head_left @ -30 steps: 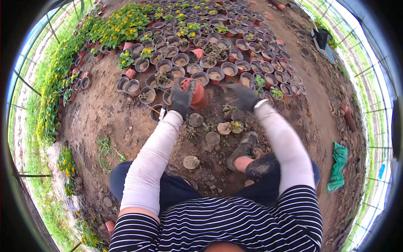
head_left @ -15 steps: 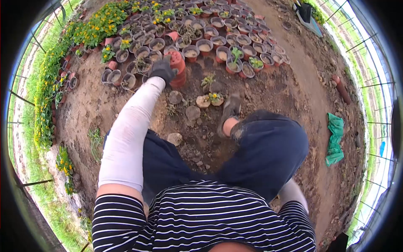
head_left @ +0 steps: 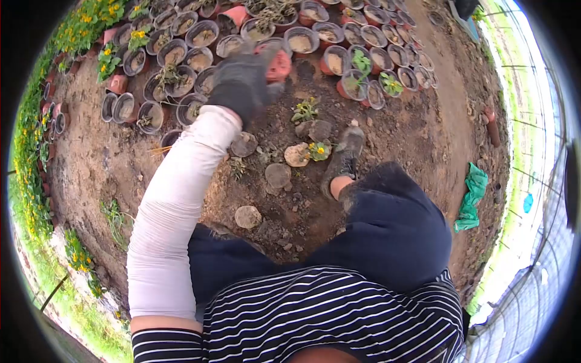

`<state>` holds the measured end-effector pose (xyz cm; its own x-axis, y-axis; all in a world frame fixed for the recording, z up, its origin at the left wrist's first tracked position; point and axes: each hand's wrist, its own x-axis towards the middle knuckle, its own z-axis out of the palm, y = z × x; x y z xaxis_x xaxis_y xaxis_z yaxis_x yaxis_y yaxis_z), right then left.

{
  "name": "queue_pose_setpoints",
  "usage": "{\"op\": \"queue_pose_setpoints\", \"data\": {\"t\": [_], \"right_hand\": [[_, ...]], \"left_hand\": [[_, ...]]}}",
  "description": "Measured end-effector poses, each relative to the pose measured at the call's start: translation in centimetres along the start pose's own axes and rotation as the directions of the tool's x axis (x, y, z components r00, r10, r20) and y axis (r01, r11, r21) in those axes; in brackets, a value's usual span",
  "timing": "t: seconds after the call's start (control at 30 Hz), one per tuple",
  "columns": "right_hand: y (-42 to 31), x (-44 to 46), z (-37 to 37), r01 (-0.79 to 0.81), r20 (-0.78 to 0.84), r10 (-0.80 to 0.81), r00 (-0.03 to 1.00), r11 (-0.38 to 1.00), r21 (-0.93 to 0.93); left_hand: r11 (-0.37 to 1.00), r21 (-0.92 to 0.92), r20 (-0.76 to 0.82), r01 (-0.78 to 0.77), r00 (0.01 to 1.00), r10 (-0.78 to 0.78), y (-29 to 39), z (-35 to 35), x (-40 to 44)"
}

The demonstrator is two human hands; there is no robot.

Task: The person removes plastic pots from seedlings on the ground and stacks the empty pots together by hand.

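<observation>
My left hand (head_left: 242, 88), in a dark glove and blurred by motion, is at the near edge of the potted rows. Its fingers wrap round a reddish plastic plant pot (head_left: 279, 65), whose base faces toward me. The glove hides part of the pot, and I cannot tell whether others are nested with it. Below the hand, bare round soil clumps (head_left: 278, 175) lie on the ground. A small yellow-flowered plant (head_left: 318, 151) and a leafy seedling (head_left: 305, 109) stand among the clumps. My right hand is out of view.
Many soil-filled pots (head_left: 301, 41) stand close together ahead. Yellow-flowering plants (head_left: 91, 24) line the left side. Green cloth (head_left: 472, 196) lies on the dirt at right, below a reddish-brown tube-like object (head_left: 492, 127). My shoe (head_left: 347, 151) rests beside the clumps.
The view has shifted closer to the pots. My left hand looks larger and blurred, and the upright stack of upturned red pots beside it no longer shows whole. My right forearm has gone from sight.
</observation>
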<state>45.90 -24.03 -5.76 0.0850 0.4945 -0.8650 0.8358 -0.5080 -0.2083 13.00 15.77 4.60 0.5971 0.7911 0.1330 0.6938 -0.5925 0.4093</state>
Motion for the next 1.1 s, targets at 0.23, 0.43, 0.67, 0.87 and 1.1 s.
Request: {"op": "queue_pose_setpoints", "data": {"t": [0.23,0.43,0.67,0.87,1.1], "right_hand": [[-2.6,2.3,-6.8,-0.071,0.115,0.077,0.990,0.996,-0.052],[-3.5,7.6,-13.8,0.005,0.180,0.018,0.983,0.992,-0.129],[-4.5,15.5,-20.1,0.205,0.181,-0.169,0.969,0.957,-0.205],[-9.5,16.9,-24.4,0.441,-0.349,-0.649,0.675,0.735,-0.514],[-8.3,19.0,-24.3,0.522,-0.629,-0.641,0.440,0.752,-0.402]], "left_hand": [[0.987,-0.153,0.124,-0.041,0.990,0.060,-0.9,-0.4,2.0],[0.975,-0.130,0.333,0.178,0.934,-0.126,-1.3,-2.1,1.8],[0.983,-0.008,-0.056,0.184,0.981,-0.184,-0.2,2.9,-1.9],[0.960,0.050,0.032,0.274,0.961,-0.276,2.5,1.6,-1.7],[0.926,0.320,0.078,0.202,0.968,-0.239,7.2,0.1,0.6]]}}
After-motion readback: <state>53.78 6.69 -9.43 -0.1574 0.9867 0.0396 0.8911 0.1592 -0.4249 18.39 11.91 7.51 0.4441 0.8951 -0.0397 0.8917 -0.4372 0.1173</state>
